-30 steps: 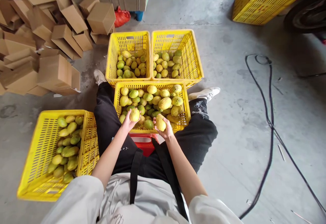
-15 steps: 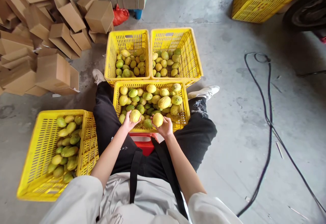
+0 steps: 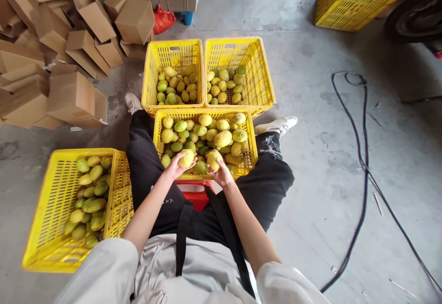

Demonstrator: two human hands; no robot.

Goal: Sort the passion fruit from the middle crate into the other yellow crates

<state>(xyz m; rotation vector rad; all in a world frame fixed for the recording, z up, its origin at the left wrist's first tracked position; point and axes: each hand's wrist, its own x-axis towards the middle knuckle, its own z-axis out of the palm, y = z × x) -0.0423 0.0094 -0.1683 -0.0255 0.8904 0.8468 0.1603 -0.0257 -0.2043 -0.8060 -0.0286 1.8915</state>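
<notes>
My left hand (image 3: 176,169) is closed around a yellow lemon (image 3: 187,158), its fingers beneath and beside the fruit. In my right hand (image 3: 223,175) is a second yellow lemon (image 3: 214,159), gripped from the right side. Both hands are over the near edge of a yellow plastic crate (image 3: 252,143) between my legs. That crate is full of yellow and green lemons (image 3: 223,138), some hidden by my hands. A red seat or stand (image 3: 195,198) shows under the crate.
Beyond stand a left crate (image 3: 150,71) and a right crate (image 3: 257,71), both part-filled with lemons. Another crate (image 3: 48,212) of fruit sits by my left leg. Cardboard boxes (image 3: 72,94) are heaped far left. A black cable (image 3: 365,156) lies on the right floor.
The lemon in my left hand has moved slightly right, toward the other one, and turned. My right fingers have shifted round their lemon, tilting it a little.
</notes>
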